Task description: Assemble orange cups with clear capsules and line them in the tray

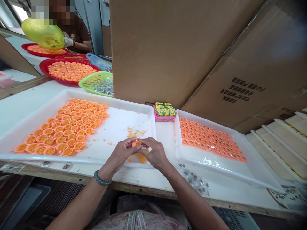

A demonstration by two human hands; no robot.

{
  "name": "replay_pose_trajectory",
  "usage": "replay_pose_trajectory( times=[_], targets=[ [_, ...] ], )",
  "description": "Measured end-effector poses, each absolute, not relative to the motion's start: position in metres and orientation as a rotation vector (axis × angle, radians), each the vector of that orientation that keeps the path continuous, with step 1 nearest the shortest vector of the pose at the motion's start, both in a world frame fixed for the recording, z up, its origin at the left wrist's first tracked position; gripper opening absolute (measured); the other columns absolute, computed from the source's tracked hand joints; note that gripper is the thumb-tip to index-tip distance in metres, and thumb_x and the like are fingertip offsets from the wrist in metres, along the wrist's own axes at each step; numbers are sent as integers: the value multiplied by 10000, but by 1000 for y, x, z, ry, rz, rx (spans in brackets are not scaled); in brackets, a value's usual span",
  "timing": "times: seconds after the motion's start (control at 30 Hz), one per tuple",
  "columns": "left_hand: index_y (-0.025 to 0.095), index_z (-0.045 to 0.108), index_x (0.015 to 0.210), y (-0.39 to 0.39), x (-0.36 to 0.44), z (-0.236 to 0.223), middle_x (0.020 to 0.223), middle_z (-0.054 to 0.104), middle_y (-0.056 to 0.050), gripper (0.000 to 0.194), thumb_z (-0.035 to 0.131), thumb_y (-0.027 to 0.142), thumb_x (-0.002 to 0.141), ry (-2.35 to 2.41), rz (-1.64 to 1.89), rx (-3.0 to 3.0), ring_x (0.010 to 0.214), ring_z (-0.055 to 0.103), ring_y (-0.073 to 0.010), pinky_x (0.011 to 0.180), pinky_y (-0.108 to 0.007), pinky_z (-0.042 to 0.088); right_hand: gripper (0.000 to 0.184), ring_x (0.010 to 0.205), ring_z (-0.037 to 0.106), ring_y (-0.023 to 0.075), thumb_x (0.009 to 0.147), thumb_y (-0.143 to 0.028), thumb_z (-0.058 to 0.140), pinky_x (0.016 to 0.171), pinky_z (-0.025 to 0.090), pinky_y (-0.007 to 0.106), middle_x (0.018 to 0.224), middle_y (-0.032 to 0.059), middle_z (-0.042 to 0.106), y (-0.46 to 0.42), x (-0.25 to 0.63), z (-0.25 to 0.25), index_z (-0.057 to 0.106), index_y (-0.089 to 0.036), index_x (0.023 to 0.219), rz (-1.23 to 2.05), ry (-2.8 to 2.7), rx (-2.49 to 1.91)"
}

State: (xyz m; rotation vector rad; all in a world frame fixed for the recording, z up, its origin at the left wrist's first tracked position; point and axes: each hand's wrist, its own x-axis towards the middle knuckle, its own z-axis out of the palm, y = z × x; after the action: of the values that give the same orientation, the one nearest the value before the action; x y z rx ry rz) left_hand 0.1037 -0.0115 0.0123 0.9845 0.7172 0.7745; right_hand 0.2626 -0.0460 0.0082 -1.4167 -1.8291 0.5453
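Both my hands meet over the front right part of a white tray (96,156). Between the fingertips of my left hand (120,153) and my right hand (154,154) is a small orange plastic cup (136,143). Both hands are closed on it, and my fingers partly hide it. Loose yellow-orange beads (137,157) lie in the tray below and behind my hands. On the tray's left side stand rows of orange cups (72,126) with yellow-orange contents. Small clear, shiny plastic pieces (195,182) lie on the table by my right forearm.
A second white tray (225,167) at right holds rows of covered orange cups (208,137). Between the trays sits a pink basket (165,118) of small yellow-green packets. Cardboard (163,48) walls the back. Behind left are a green basket (83,83), red trays (45,71), and a co-worker's gloved hand (68,42) holding a yellow bowl.
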Motion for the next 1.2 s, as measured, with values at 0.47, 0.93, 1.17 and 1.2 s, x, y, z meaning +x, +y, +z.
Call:
replay_pose_trajectory(
  times=[0.47, 0.93, 1.17, 1.2],
  targets=[
    [183, 676, 978, -14, 102, 9, 832, 699, -35, 332, 698, 364, 701, 744, 813, 1006, 768, 644, -196, 770, -326, 502, 366, 867, 580, 157, 794, -155, 589, 783, 492, 291, 954, 56, 606, -52, 247, 11, 623, -267, 1141, 500, -1797, -1357],
    [195, 436, 1237, -15, 99, 10, 902, 690, -61, 658, 741, 275, 660, 758, 788, 1063, 862, 639, -208, 815, -339, 470, 245, 791, 548, 137, 754, -297, 639, 731, 458, 275, 896, 41, 600, -45, 258, 19, 673, -195, 974, 1046, -1405, -1390],
    [186, 363, 1314, -18, 99, 11, 737, 645, -8, 761, 739, 241, 654, 721, 756, 1106, 801, 632, -205, 761, -342, 480, 227, 698, 546, 127, 686, -269, 682, 665, 451, 260, 755, 10, 610, -48, 251, 11, 630, -166, 881, 1223, -1184, -1374],
    [187, 359, 1318, -18, 99, 12, 724, 636, -1, 769, 740, 233, 652, 724, 752, 1109, 791, 629, -200, 759, -340, 479, 234, 700, 549, 128, 677, -278, 692, 669, 450, 262, 757, 10, 613, -48, 252, 11, 628, -166, 872, 1238, -1164, -1360]
  ],
)
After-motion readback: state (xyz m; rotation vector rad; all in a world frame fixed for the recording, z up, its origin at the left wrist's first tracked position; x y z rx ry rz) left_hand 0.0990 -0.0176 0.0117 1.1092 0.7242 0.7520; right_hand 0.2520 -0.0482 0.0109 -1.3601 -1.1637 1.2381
